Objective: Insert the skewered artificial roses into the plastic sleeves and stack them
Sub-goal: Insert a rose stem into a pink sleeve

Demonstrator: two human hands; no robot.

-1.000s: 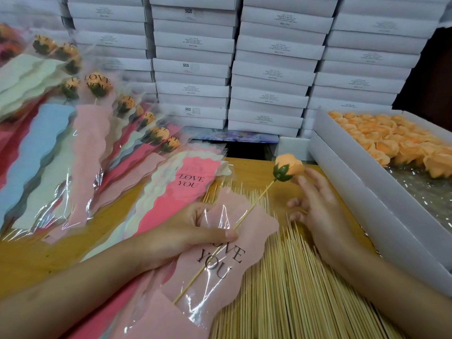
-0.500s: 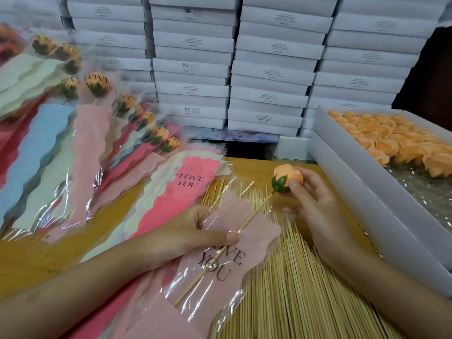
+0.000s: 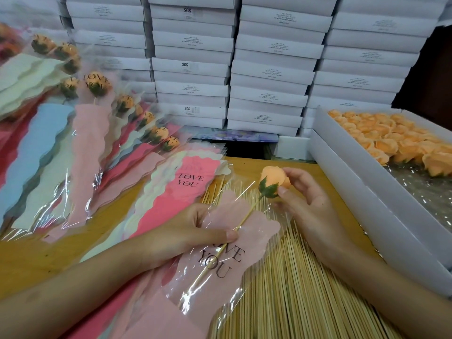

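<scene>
Since a second earlier, right hand (image 3: 310, 206) had closed on the rose (image 3: 275, 178), pinching its green base, and nudged the skewer (image 3: 244, 221) deeper into the pink sleeve (image 3: 256, 231); left hand (image 3: 186, 231) pinched sleeve and stick together over the loose skewers (image 3: 305, 289). Judged light: soft head, slippery film, so grip the base.

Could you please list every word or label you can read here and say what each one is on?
"LOVE YOU": bright pink sleeve on the table.
"OVE YOU": pale pink sleeve held by the left hand, which hides the first letter.
"LOVE YOU": clear wrap over a finished rose.
"SGS": three white boxes.
Fine print on the box labels: too small to read.
</scene>
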